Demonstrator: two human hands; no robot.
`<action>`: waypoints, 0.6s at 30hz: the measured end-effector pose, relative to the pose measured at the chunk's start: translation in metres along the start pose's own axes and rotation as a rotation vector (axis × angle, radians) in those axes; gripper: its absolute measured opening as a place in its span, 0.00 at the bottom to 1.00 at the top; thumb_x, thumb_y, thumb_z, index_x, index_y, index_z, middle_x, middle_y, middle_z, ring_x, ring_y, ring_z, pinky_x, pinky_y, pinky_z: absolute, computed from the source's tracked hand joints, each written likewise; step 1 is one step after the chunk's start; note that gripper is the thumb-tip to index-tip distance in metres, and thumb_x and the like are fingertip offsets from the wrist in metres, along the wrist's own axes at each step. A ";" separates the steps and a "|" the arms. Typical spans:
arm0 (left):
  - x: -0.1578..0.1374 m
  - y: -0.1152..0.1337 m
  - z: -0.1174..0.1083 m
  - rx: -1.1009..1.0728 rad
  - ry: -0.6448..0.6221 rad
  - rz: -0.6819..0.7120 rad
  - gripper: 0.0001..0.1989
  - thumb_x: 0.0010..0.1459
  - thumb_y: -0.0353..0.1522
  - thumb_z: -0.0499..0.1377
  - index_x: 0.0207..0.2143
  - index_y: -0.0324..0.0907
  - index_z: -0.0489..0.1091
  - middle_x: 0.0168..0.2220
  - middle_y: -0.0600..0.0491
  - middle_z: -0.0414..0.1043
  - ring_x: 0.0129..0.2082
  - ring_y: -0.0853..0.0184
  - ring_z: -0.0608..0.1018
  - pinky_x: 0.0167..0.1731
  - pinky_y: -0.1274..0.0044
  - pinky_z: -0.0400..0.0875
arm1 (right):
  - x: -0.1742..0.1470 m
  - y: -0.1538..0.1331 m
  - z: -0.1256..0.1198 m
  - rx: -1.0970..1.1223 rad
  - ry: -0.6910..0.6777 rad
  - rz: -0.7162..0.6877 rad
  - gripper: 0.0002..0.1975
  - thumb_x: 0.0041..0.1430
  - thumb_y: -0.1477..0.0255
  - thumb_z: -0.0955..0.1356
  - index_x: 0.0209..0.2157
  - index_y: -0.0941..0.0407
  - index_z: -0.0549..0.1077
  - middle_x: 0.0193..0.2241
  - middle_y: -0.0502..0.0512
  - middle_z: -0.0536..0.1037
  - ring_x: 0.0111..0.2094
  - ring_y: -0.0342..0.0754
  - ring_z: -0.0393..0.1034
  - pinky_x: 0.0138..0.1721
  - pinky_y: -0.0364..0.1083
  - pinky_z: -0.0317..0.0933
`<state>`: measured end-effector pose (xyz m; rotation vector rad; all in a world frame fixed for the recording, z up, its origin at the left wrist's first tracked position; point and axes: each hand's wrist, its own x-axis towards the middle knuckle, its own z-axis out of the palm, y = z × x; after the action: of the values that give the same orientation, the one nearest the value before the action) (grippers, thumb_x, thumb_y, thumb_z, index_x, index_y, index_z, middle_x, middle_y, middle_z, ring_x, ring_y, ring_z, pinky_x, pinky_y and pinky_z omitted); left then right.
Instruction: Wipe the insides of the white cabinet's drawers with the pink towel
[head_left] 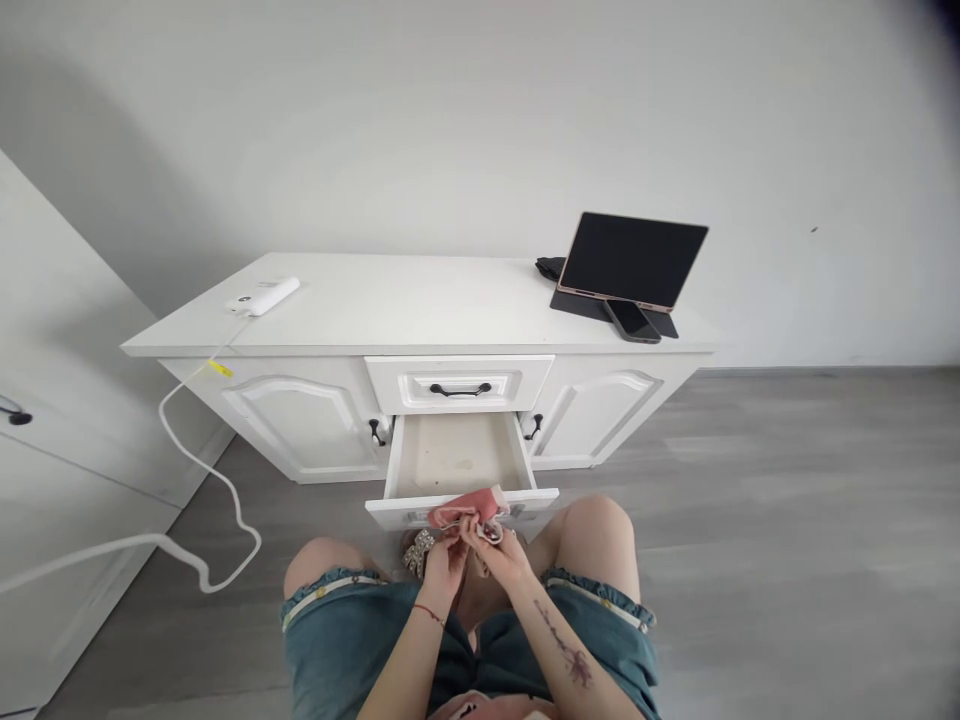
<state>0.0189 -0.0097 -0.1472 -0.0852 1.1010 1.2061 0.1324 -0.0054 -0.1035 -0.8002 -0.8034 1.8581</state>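
Observation:
Between my knees, my left hand (448, 562) and my right hand (506, 557) meet with fingers closed on a small pink cloth piece (466, 506) with pale trim. It looks soft and bunched; its exact kind is unclear, and part of it is hidden by my fingers. A patterned, whitish bit of cloth shows by my right fingers. Just beyond my hands, the lower drawer (390, 513) of a white cabinet (337, 345) is pulled out, with its pale bottom showing. The cloth overlaps the drawer's front edge in view.
The upper drawer (459, 389) is closed. On the cabinet top stand a tablet (634, 258) and a phone (632, 321), with a black item (550, 267) behind. To the left lies a white device (266, 297); its cable (238, 505) hangs down. A white cupboard (67, 330) borders the left.

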 end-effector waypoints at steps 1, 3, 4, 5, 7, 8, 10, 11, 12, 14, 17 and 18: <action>0.002 0.000 0.006 0.005 -0.001 -0.010 0.14 0.48 0.15 0.52 0.25 0.40 0.70 0.28 0.50 0.76 0.34 0.65 0.79 0.39 0.75 0.75 | -0.006 -0.007 -0.009 -0.030 0.015 -0.021 0.16 0.58 0.77 0.51 0.27 0.55 0.67 0.35 0.59 0.71 0.47 0.49 0.66 0.54 0.59 0.58; 0.006 -0.002 0.012 0.013 0.013 -0.016 0.14 0.51 0.16 0.51 0.22 0.41 0.68 0.24 0.51 0.73 0.30 0.66 0.79 0.37 0.75 0.75 | -0.019 -0.019 -0.026 -0.100 0.054 -0.057 0.18 0.58 0.77 0.50 0.27 0.55 0.68 0.36 0.60 0.70 0.48 0.49 0.65 0.53 0.58 0.59; 0.006 -0.003 0.014 0.016 0.023 -0.010 0.14 0.52 0.17 0.52 0.21 0.42 0.68 0.23 0.52 0.72 0.29 0.67 0.78 0.36 0.75 0.76 | -0.024 -0.025 -0.034 -0.136 0.071 -0.071 0.19 0.59 0.76 0.50 0.28 0.55 0.68 0.37 0.61 0.70 0.49 0.49 0.65 0.53 0.59 0.59; 0.006 -0.003 0.014 0.019 0.029 0.001 0.14 0.54 0.19 0.53 0.21 0.42 0.67 0.23 0.53 0.72 0.29 0.67 0.78 0.36 0.75 0.76 | -0.029 -0.030 -0.041 -0.169 0.084 -0.080 0.20 0.60 0.76 0.49 0.28 0.55 0.68 0.37 0.61 0.70 0.50 0.50 0.64 0.52 0.59 0.59; 0.006 -0.004 0.013 0.024 0.037 0.030 0.12 0.55 0.21 0.55 0.22 0.43 0.67 0.24 0.53 0.72 0.30 0.67 0.78 0.36 0.75 0.75 | -0.037 -0.039 -0.053 -0.222 0.109 -0.077 0.22 0.61 0.75 0.48 0.29 0.56 0.69 0.37 0.62 0.69 0.51 0.50 0.63 0.51 0.60 0.60; 0.005 -0.005 0.012 0.028 0.042 0.044 0.12 0.55 0.22 0.56 0.22 0.43 0.67 0.24 0.53 0.72 0.30 0.68 0.78 0.37 0.76 0.75 | -0.040 -0.042 -0.059 -0.238 0.129 -0.063 0.23 0.61 0.75 0.47 0.30 0.56 0.69 0.38 0.62 0.69 0.52 0.50 0.63 0.51 0.59 0.60; 0.005 -0.005 0.011 0.038 0.057 0.068 0.12 0.55 0.21 0.56 0.21 0.42 0.66 0.24 0.55 0.71 0.31 0.69 0.78 0.38 0.77 0.74 | -0.043 -0.046 -0.069 -0.206 0.173 -0.027 0.23 0.62 0.77 0.47 0.31 0.57 0.69 0.38 0.61 0.69 0.51 0.48 0.63 0.50 0.56 0.61; 0.006 -0.005 0.011 0.044 0.067 0.078 0.13 0.55 0.21 0.56 0.21 0.42 0.65 0.24 0.55 0.71 0.31 0.70 0.78 0.39 0.77 0.74 | -0.044 -0.047 -0.074 -0.140 0.189 -0.012 0.22 0.61 0.78 0.47 0.32 0.58 0.69 0.38 0.60 0.68 0.49 0.46 0.64 0.49 0.53 0.63; 0.006 -0.005 0.011 0.052 0.078 0.086 0.13 0.55 0.21 0.56 0.20 0.42 0.65 0.24 0.56 0.70 0.31 0.70 0.78 0.40 0.76 0.73 | -0.044 -0.047 -0.078 -0.032 0.199 0.001 0.21 0.61 0.79 0.48 0.33 0.59 0.69 0.38 0.59 0.68 0.47 0.45 0.65 0.47 0.50 0.64; 0.008 -0.005 0.012 0.066 0.097 0.099 0.13 0.55 0.21 0.56 0.20 0.41 0.64 0.24 0.57 0.69 0.32 0.71 0.78 0.42 0.75 0.72 | -0.042 -0.046 -0.086 0.278 0.220 0.035 0.17 0.59 0.82 0.51 0.35 0.61 0.68 0.36 0.57 0.68 0.43 0.42 0.67 0.44 0.44 0.66; 0.011 -0.002 0.014 0.089 0.101 0.106 0.14 0.55 0.20 0.56 0.19 0.41 0.63 0.23 0.56 0.69 0.30 0.71 0.78 0.43 0.74 0.72 | -0.035 -0.039 -0.093 0.754 0.341 0.113 0.15 0.55 0.86 0.54 0.34 0.61 0.67 0.33 0.54 0.69 0.36 0.39 0.68 0.37 0.39 0.67; 0.012 -0.001 0.014 0.100 0.097 0.109 0.14 0.54 0.20 0.57 0.19 0.41 0.63 0.22 0.56 0.69 0.29 0.71 0.78 0.43 0.73 0.72 | -0.031 -0.035 -0.093 0.846 0.391 0.132 0.15 0.54 0.87 0.54 0.32 0.61 0.67 0.32 0.53 0.69 0.33 0.39 0.68 0.35 0.38 0.67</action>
<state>0.0275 0.0069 -0.1490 -0.0072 1.2628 1.2522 0.2349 -0.0032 -0.1233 -0.6230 0.2939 1.8278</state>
